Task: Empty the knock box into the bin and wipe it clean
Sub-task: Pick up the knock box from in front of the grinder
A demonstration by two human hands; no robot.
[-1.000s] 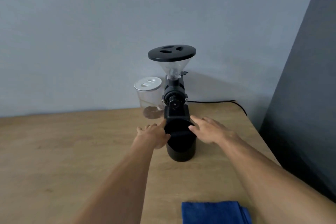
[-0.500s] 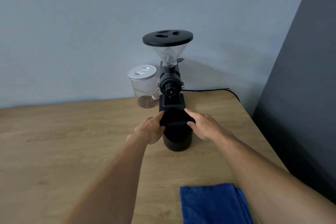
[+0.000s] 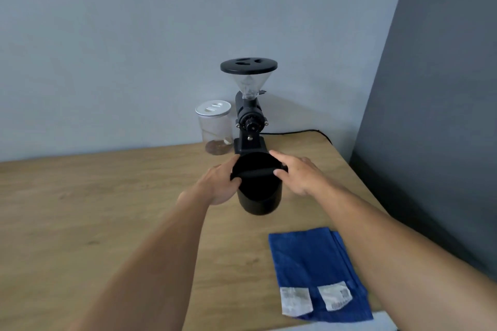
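Observation:
A black round knock box (image 3: 259,196) with a black bar across its mouth stands on the wooden table, right in front of the coffee grinder. My left hand (image 3: 219,183) wraps its left rim and the bar's left end. My right hand (image 3: 297,173) holds the right rim, thumb on the bar's right end and forefinger along the back edge. The inside of the box is too dark to read. A folded blue cloth (image 3: 314,274) with white labels lies near the front right. No bin is in view.
A black coffee grinder (image 3: 250,115) with a clear hopper stands at the wall, its cable running right. Left of it is a clear jar (image 3: 215,131) with a white lid. The wooden table (image 3: 94,209) ends at right beside a dark grey wall.
Both hands have closed in from beside the knock box onto its rim and bar. The view has tilted down, showing more of the blue cloth.

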